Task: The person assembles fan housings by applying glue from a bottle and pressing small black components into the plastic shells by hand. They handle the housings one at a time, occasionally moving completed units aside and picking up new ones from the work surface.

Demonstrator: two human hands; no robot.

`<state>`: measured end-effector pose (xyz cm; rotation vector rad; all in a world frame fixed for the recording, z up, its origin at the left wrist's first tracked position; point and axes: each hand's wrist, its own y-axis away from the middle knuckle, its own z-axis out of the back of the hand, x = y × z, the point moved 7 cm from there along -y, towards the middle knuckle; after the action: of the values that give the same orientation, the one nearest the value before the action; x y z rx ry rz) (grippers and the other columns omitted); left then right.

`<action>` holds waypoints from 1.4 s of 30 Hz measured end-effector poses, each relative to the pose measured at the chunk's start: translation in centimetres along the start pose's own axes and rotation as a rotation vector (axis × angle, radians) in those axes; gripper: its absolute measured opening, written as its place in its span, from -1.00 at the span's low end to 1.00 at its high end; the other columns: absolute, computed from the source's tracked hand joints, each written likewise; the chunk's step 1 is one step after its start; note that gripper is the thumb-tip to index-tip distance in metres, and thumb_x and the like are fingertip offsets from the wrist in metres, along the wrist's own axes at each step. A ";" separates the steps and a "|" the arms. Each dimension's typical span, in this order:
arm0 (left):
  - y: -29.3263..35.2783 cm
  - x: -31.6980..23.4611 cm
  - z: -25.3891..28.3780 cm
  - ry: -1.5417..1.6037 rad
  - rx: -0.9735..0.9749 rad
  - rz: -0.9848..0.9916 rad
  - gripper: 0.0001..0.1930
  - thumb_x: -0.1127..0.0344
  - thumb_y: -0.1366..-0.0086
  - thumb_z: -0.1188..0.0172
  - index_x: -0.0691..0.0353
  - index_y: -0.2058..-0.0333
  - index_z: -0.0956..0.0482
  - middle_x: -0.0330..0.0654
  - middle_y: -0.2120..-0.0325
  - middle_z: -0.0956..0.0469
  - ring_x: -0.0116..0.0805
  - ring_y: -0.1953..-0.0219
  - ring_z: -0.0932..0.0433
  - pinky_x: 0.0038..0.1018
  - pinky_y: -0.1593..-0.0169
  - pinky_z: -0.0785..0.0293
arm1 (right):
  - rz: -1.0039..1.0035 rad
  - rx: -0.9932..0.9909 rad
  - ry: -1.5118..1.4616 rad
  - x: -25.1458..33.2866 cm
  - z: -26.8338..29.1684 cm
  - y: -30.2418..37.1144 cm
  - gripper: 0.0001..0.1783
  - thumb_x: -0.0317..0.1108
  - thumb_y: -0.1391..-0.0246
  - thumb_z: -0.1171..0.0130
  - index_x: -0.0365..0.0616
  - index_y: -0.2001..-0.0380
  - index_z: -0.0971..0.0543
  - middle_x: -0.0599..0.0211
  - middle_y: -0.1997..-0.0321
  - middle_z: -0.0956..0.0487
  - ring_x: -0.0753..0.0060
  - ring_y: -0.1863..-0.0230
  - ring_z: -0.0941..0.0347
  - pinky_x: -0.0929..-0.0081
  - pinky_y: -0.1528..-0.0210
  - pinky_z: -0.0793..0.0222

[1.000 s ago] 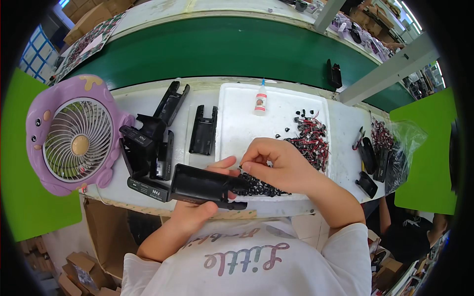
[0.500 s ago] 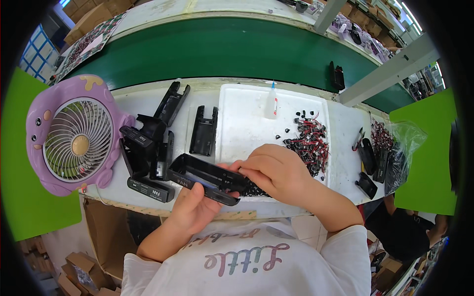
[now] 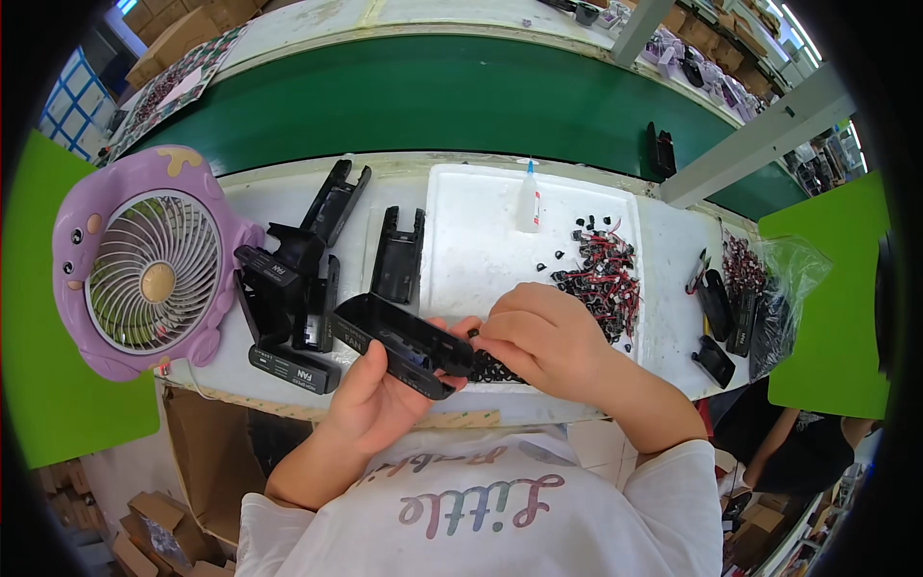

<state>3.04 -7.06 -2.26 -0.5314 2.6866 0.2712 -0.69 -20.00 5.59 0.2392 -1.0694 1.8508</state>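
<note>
My left hand (image 3: 375, 402) is closed around a long black plastic fan housing (image 3: 396, 344), its hollow side facing up and its right end tilted down. Beside that right end, my right hand (image 3: 540, 338) is pinched on a small black part (image 3: 473, 333), mostly covered by the fingers. The part is close to the housing; whether they touch I cannot tell. Below the right hand lie several small black rings (image 3: 495, 370). Further right on the white foam tray (image 3: 471, 240) is a heap of small black parts with red wires (image 3: 601, 279).
Several black housings (image 3: 288, 274) are piled at left beside a purple fan (image 3: 157, 284). Another housing (image 3: 397, 255) lies left of the tray. A white bottle with a blue tip (image 3: 530, 200) stands on the tray. Beyond runs a green belt (image 3: 433, 96); a plastic bag (image 3: 784, 298) lies at right.
The held housing has tilted more, its open side showing differently. My right hand has drawn slightly away from its end, with the small black part now showing. A person at right has shifted.
</note>
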 end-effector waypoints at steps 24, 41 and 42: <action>0.1 -0.3 -0.8 -0.226 0.039 -0.066 -0.37 -0.04 -0.21 -0.05 0.28 -0.12 -0.21 -0.01 -0.10 -0.26 -0.19 -0.12 -0.28 -0.25 -0.10 -0.25 | 0.045 -0.028 0.118 1.1 1.0 0.2 -0.73 -0.57 0.30 -0.26 -0.26 0.39 -0.52 0.26 0.49 -0.48 0.26 0.53 -0.42 0.45 0.54 -0.31; -0.2 -1.2 -2.3 -0.751 -0.072 -0.318 -0.42 0.46 0.00 -0.30 0.30 -0.02 -0.27 -0.16 0.09 -0.30 -0.40 0.08 -0.39 -0.47 0.02 -0.39 | 0.014 0.006 0.042 1.2 0.5 -0.8 -0.75 -0.53 0.37 -0.33 -0.12 0.50 -0.53 0.35 0.52 -0.42 0.32 0.55 -0.35 0.43 0.55 -0.20; -0.2 -1.2 -2.3 -0.752 -0.074 -0.319 -0.42 0.46 0.00 -0.30 0.30 -0.02 -0.27 -0.16 0.09 -0.30 -0.40 0.08 -0.39 -0.47 0.02 -0.39 | 0.007 -0.014 0.052 1.2 0.5 -0.9 -0.76 -0.53 0.37 -0.32 -0.14 0.51 -0.52 0.35 0.53 -0.41 0.31 0.55 -0.34 0.44 0.56 -0.20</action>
<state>3.39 -7.41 0.33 -0.7002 1.8452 0.3869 -0.78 -19.49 7.10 0.1784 -1.0487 1.8456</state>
